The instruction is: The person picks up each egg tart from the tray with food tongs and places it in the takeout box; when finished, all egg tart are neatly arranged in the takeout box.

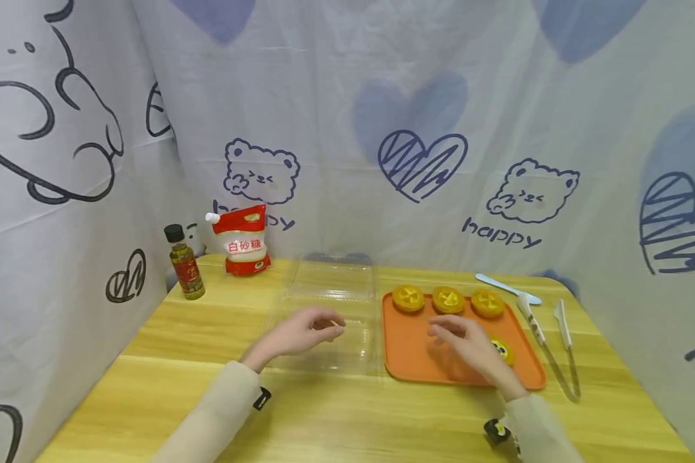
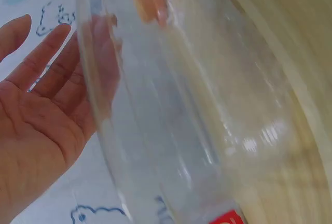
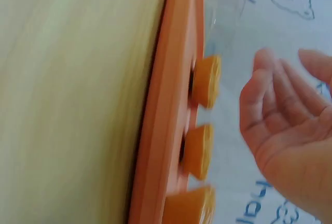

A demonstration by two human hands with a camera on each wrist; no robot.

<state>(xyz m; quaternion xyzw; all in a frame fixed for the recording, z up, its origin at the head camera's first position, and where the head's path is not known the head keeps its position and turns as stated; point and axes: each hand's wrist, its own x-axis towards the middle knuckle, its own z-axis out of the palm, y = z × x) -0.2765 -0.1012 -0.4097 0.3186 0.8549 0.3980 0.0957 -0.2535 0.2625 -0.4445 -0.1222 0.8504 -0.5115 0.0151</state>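
Note:
An open clear plastic clamshell box (image 1: 356,344) lies on the table with its lid (image 1: 333,280) tipped back. My left hand (image 1: 304,331) is over the box's left side, fingers loosely bent, holding nothing; in the left wrist view, part of this hand (image 2: 46,110) shows through the plastic. Above the orange tray (image 1: 405,363) hovers my empty right hand (image 1: 469,347), its fingers relaxed. Three egg tarts (image 1: 448,300) sit in a row along the tray's far edge. A yellow piece with a cartoon face (image 1: 505,352) is partly hidden behind the right hand.
Right of the tray lie tongs (image 1: 573,379) with pale tips and a light blue flat utensil (image 1: 506,288). At the back left stand a red and white sugar pouch (image 1: 246,246) and a dark-capped bottle (image 1: 186,267). Printed cloth (image 1: 336,96) hangs around the table.

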